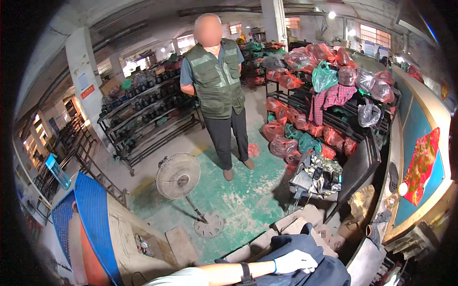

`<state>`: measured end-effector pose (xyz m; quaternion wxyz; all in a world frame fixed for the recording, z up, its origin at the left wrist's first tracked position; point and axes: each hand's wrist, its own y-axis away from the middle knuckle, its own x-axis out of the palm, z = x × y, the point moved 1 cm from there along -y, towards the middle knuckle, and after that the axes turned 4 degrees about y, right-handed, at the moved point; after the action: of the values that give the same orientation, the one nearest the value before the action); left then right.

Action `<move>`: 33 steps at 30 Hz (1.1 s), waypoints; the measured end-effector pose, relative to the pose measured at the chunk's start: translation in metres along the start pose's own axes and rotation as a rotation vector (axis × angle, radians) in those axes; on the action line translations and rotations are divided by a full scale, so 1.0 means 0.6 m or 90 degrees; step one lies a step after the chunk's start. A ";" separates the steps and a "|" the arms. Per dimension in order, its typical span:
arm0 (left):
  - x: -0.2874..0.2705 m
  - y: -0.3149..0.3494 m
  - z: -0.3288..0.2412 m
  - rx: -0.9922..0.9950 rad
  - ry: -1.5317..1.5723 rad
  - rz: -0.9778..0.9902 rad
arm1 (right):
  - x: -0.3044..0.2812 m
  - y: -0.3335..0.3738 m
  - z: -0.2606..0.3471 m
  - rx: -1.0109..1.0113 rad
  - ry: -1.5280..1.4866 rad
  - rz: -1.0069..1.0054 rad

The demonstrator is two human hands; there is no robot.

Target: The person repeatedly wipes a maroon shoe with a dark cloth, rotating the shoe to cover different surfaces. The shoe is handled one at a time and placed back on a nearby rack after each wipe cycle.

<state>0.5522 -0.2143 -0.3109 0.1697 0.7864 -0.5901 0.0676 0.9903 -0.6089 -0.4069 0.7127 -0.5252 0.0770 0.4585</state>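
Observation:
My left hand (296, 261), in a white glove with a blue cuff edge, rests on dark blue cloth (329, 272) at the bottom of the view. Its fingers lie loosely over the folds, and I see nothing held in them. A black band (246, 272) circles the forearm. My right hand does not show. Beyond the cloth is a row of pale blocks (286, 224).
A person (217, 81) in a green vest stands ahead, arms behind the back. A standing fan (179, 176) is nearer, left of centre. Racks hold dark items (148, 95) and plastic bags (300, 59). A blue-edged bin (98, 229) stands left; a board (405, 128) rises right.

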 end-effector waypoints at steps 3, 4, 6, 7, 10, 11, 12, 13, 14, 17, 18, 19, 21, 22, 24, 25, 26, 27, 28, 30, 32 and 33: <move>0.001 -0.003 0.014 0.058 -0.078 0.032 | -0.149 0.069 0.180 0.349 -0.399 0.060; 0.017 0.004 -0.001 0.005 -0.019 0.048 | -0.186 0.098 0.224 0.316 -0.334 0.061; 0.058 0.006 -0.007 -0.006 0.103 0.130 | -0.275 0.150 0.315 0.252 -0.392 0.090; 0.073 0.001 -0.005 -0.014 0.164 0.171 | -0.321 0.173 0.371 0.184 -0.392 0.092; 0.103 -0.006 0.052 -0.073 0.516 0.262 | -0.430 0.237 0.509 -0.081 -0.340 0.206; 0.122 -0.005 0.053 -0.075 0.547 0.207 | -0.455 0.252 0.538 -0.172 -0.318 0.241; 0.121 -0.005 0.051 -0.118 0.457 0.068 | -0.474 0.264 0.558 -0.175 -0.348 0.279; 0.126 -0.008 0.027 -0.121 0.409 0.046 | -0.486 0.269 0.563 -0.172 -0.361 0.304; 0.130 -0.012 0.003 -0.123 0.363 0.024 | -0.477 0.277 0.552 -0.103 -0.383 0.315; 0.087 0.030 -0.008 -0.212 0.509 0.088 | -0.382 0.264 0.472 0.178 -0.341 0.342; 0.081 0.050 -0.002 -0.221 0.493 0.099 | -0.308 0.263 0.406 0.226 -0.369 0.258; 0.074 0.066 0.004 -0.230 0.479 0.110 | -0.240 0.260 0.330 0.268 -0.393 0.170; 0.054 0.100 -0.015 -0.194 0.288 0.038 | -0.162 0.233 0.240 0.369 -0.443 0.207; 0.034 0.105 0.002 -0.203 0.324 0.016 | -0.130 0.212 0.229 0.303 -0.258 0.222; 0.020 0.074 -0.001 -0.093 0.113 0.012 | -0.075 0.162 0.158 0.247 -0.057 0.226; 0.020 0.046 -0.034 -0.024 -0.049 0.008 | -0.044 0.135 0.110 0.262 -0.054 0.218; 0.013 0.026 -0.043 -0.033 -0.096 0.004 | -0.018 0.114 0.088 0.311 0.034 0.212; 0.004 0.009 -0.043 -0.037 -0.084 0.024 | 0.007 0.099 0.069 0.361 0.119 0.210; 0.007 -0.012 -0.048 -0.058 0.023 0.067 | 0.029 0.084 0.013 0.341 0.135 0.173; 0.013 -0.041 -0.046 -0.086 0.191 0.093 | 0.074 0.057 -0.022 0.353 0.083 0.193; 0.000 -0.055 -0.035 -0.146 0.296 0.098 | 0.098 0.057 -0.043 0.336 0.054 0.202; -0.011 -0.048 -0.035 -0.176 0.327 0.093 | 0.109 0.054 -0.008 0.335 0.091 0.214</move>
<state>0.5798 -0.1939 -0.2989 0.4137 0.6683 -0.5865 0.1954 1.0055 -0.5742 -0.4693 0.7308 -0.3341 0.3288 0.4962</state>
